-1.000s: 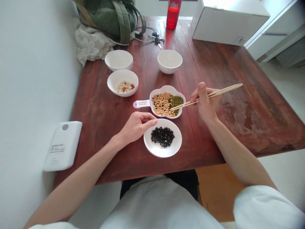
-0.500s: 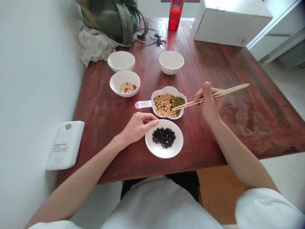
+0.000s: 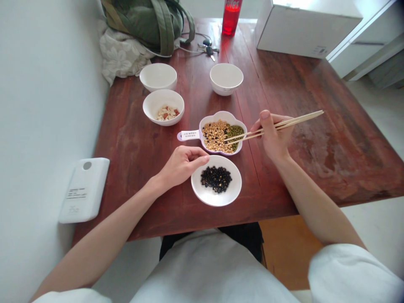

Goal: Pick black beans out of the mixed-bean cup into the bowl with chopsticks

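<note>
My right hand is closed round a pair of wooden chopsticks. Their tips, a little apart, are among the beans in a flower-shaped dish with a handle. That dish holds yellow soybeans mixed with some black beans, and green mung beans on its right side. With thumb and fingers, my left hand pinches the upper left rim of a white bowl. Black beans lie in this bowl, with a few paler ones among them.
Behind the dish stand a white bowl with nuts and two other white bowls. A green backpack, keys, a red bottle and a white box are at the back. A white power bank lies left.
The chopsticks have moved slightly left, and their tips have spread apart over the soybeans. My left hand keeps its hold on the bowl's rim. The whole view has shifted slightly.
</note>
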`<state>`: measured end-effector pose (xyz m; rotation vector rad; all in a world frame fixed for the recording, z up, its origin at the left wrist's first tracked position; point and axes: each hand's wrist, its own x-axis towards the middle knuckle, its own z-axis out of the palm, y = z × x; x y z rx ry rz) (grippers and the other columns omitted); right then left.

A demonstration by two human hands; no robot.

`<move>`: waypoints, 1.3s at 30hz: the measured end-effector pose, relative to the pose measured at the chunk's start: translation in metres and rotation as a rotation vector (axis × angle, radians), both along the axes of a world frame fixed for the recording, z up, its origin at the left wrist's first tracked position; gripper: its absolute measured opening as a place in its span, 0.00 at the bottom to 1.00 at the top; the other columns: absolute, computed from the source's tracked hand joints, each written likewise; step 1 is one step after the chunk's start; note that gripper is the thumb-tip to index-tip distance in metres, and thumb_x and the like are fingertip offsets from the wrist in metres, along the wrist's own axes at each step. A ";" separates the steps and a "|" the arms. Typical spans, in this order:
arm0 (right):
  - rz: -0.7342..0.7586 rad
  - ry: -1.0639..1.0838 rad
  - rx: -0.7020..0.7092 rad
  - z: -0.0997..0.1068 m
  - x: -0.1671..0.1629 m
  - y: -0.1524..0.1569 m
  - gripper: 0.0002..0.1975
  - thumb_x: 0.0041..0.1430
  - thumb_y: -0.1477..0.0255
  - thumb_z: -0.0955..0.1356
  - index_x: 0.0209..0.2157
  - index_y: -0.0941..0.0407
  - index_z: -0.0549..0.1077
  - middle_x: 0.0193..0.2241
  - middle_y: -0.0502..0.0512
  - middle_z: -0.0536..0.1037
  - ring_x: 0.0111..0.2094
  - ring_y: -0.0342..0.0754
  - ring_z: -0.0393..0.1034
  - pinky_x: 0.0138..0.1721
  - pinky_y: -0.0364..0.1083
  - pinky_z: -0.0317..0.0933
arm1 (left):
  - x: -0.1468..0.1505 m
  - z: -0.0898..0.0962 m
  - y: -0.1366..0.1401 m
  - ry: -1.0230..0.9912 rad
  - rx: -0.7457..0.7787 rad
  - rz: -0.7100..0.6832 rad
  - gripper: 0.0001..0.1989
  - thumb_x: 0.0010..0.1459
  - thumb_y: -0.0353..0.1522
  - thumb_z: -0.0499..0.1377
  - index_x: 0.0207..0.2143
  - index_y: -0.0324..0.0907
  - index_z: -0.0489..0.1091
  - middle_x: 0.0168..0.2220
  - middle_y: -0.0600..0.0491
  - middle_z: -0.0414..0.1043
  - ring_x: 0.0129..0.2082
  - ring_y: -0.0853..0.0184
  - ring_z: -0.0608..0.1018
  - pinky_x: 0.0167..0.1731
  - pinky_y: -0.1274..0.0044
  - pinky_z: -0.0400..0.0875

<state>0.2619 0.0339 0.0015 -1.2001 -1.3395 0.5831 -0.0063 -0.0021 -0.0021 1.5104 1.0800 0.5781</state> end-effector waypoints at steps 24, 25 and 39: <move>0.050 0.019 -0.008 -0.003 0.000 0.002 0.34 0.62 0.45 0.64 0.12 0.54 0.74 0.11 0.50 0.69 0.14 0.39 0.60 0.16 0.44 0.50 | 0.000 -0.001 -0.001 -0.010 -0.015 0.009 0.16 0.61 0.41 0.63 0.38 0.35 0.80 0.31 0.48 0.81 0.28 0.66 0.79 0.27 0.79 0.70; 0.058 0.025 0.001 -0.003 0.001 0.002 0.34 0.62 0.46 0.64 0.12 0.54 0.74 0.11 0.50 0.69 0.13 0.39 0.60 0.16 0.45 0.49 | 0.000 -0.001 -0.001 -0.011 -0.017 0.008 0.16 0.61 0.41 0.63 0.37 0.35 0.80 0.31 0.48 0.81 0.28 0.66 0.79 0.27 0.80 0.70; 0.061 0.069 0.067 -0.005 0.003 0.004 0.34 0.64 0.47 0.63 0.13 0.54 0.74 0.11 0.51 0.68 0.14 0.40 0.60 0.16 0.45 0.47 | 0.001 0.001 -0.001 -0.008 -0.030 0.015 0.16 0.60 0.41 0.63 0.37 0.35 0.80 0.31 0.48 0.81 0.27 0.66 0.79 0.26 0.79 0.70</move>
